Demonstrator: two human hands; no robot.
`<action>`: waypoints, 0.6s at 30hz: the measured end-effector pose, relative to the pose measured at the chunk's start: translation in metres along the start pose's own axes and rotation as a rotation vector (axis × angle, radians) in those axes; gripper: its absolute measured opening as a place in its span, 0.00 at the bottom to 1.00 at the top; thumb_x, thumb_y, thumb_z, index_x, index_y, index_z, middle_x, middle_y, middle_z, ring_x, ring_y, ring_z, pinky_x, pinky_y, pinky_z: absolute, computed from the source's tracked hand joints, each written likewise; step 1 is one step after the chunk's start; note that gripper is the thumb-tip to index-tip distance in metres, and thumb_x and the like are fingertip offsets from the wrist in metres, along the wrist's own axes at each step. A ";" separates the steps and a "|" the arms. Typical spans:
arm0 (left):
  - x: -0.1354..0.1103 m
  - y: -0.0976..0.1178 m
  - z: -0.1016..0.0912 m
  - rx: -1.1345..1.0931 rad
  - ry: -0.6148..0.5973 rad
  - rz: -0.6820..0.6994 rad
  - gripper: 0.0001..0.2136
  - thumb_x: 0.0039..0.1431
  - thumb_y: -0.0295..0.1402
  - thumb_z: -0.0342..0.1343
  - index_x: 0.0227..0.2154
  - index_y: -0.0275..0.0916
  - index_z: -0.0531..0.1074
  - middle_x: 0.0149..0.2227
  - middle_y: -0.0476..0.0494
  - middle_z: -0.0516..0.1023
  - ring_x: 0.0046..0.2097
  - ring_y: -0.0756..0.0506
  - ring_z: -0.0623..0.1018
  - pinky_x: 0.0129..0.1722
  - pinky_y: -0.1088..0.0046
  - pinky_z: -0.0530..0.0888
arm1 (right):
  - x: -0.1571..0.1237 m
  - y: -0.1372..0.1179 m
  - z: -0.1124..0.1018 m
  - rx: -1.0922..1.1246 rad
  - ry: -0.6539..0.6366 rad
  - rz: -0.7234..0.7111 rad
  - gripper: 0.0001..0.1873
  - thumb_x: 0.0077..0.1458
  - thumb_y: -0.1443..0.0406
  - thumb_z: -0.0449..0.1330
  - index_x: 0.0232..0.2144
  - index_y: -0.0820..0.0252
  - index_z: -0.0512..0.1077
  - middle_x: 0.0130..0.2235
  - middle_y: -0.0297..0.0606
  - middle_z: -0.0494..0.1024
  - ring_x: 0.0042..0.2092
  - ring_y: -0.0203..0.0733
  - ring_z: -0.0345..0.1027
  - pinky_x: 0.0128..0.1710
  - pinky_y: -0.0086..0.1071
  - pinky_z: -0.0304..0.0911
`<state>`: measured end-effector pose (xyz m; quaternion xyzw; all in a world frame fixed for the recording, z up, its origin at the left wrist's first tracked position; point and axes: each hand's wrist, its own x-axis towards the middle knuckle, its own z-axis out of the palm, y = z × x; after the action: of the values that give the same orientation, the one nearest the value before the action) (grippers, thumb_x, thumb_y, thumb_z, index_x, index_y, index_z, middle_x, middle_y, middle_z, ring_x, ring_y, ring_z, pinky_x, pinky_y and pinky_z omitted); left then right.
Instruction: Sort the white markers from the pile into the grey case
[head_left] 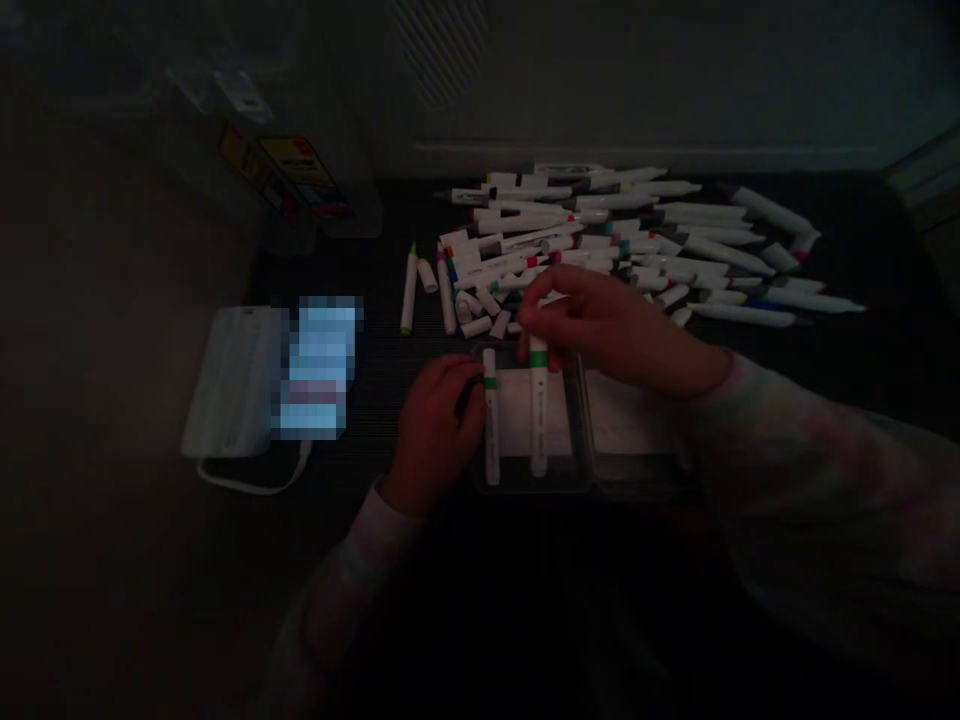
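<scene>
My right hand (600, 325) pinches the upper end of a white marker with a green band (538, 420), its thumb and fingers closed. That marker hangs over an open clear plastic case (536, 485) with a pale lining. Another white marker with a green band (490, 430) lies along the case's left side. Against that same side, my left hand (441, 425) is closed round the case's edge, its fingers curled. Part of the grip is hard to see in the dim light. The case's other half (622, 475) is partly hidden under my right forearm.
A large spread of white markers (697, 265) covers the back of the dark table (375, 400), with loose caps (476, 327) in front. At left, a lit phone (319, 370) lies by a white block (232, 385) with a cable (255, 488). Clear plastic (352, 190) stands behind.
</scene>
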<state>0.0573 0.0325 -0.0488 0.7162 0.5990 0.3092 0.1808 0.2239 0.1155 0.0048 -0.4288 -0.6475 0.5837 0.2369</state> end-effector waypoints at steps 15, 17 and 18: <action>0.001 0.001 -0.002 0.021 -0.020 -0.021 0.09 0.55 0.29 0.48 0.39 0.36 0.68 0.41 0.41 0.70 0.45 0.46 0.70 0.45 0.66 0.69 | 0.009 0.030 0.017 0.022 -0.104 -0.034 0.07 0.49 0.64 0.56 0.33 0.60 0.65 0.23 0.29 0.70 0.23 0.31 0.66 0.23 0.27 0.63; 0.001 0.001 -0.002 0.021 -0.026 -0.029 0.09 0.56 0.30 0.48 0.39 0.36 0.68 0.42 0.41 0.70 0.45 0.46 0.70 0.45 0.65 0.68 | 0.009 0.025 0.013 0.029 -0.123 -0.029 0.06 0.49 0.65 0.56 0.32 0.60 0.66 0.23 0.29 0.70 0.23 0.31 0.65 0.24 0.27 0.63; 0.001 0.001 -0.002 0.025 -0.028 -0.033 0.09 0.56 0.30 0.48 0.39 0.37 0.68 0.42 0.42 0.70 0.45 0.46 0.70 0.45 0.65 0.68 | 0.008 0.021 0.009 0.038 -0.132 -0.031 0.05 0.49 0.66 0.56 0.32 0.61 0.66 0.23 0.29 0.70 0.23 0.31 0.65 0.24 0.27 0.63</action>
<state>0.0568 0.0329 -0.0460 0.7126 0.6119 0.2888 0.1855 0.2183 0.1163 -0.0191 -0.3746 -0.6572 0.6191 0.2107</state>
